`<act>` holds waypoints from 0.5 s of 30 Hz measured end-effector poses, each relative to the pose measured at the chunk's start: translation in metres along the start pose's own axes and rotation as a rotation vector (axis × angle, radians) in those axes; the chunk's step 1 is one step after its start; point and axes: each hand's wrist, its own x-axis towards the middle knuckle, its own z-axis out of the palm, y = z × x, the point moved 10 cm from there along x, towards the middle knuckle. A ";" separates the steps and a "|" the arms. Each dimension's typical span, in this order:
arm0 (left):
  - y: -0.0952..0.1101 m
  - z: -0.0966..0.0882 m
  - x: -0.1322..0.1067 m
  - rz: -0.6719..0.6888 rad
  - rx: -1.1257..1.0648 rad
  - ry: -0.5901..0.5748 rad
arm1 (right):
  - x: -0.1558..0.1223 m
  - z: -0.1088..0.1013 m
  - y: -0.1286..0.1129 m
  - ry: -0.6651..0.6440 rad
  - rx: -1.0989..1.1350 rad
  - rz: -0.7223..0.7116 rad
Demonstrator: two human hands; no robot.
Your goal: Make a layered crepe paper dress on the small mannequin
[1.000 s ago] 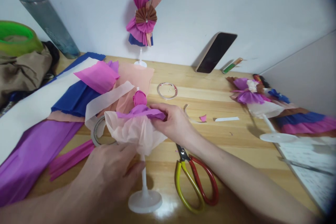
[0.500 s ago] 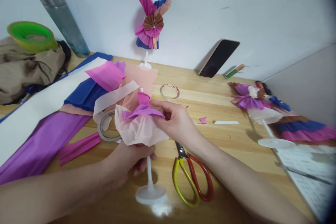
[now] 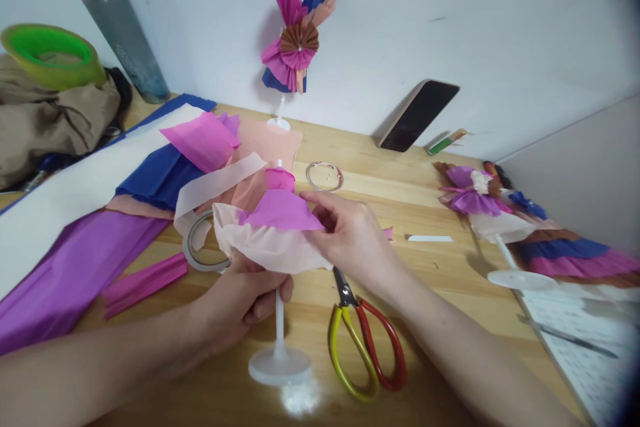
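Observation:
My left hand (image 3: 250,293) is closed around the white pole of a small dress form, just under its skirt. The form's round white base (image 3: 280,365) is low in the middle of the view. A pink paper bodice (image 3: 280,179) covers its top, with a purple crepe paper layer (image 3: 283,209) over a pale, gathered paper skirt (image 3: 270,250). My right hand (image 3: 353,227) pinches the right edge of the purple layer; its fingertips are partly hidden. Yellow-and-red handled scissors (image 3: 367,340) lie just below my right wrist.
A tape roll (image 3: 193,247) and crepe paper sheets (image 3: 85,267) lie to the left. Behind stand a dressed form (image 3: 297,47), a bottle (image 3: 123,33) and a phone (image 3: 419,113). Another dressed form (image 3: 505,227) stands right. A wire ring (image 3: 325,175) lies beyond my right hand.
The dress form has swung from leaning left to nearly upright, its base shifting slightly left. More of the purple layer's face shows. Both hands keep their grips; the view has shifted a little.

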 end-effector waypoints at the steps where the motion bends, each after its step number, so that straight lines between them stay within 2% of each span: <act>1: 0.002 0.001 0.000 0.016 0.001 -0.005 | 0.000 0.000 -0.001 0.005 0.001 -0.006; 6: 0.010 -0.003 0.000 0.093 0.100 0.046 | -0.004 -0.006 -0.005 0.094 0.060 -0.028; 8: 0.010 -0.006 0.000 0.105 0.150 0.086 | -0.007 -0.012 -0.010 0.176 -0.008 -0.081; 12: 0.009 -0.006 0.002 0.131 0.183 0.098 | -0.021 -0.023 -0.043 0.366 -0.222 -0.374; 15: 0.001 0.002 0.005 0.092 0.161 0.035 | -0.031 -0.022 -0.061 0.397 -0.263 -0.563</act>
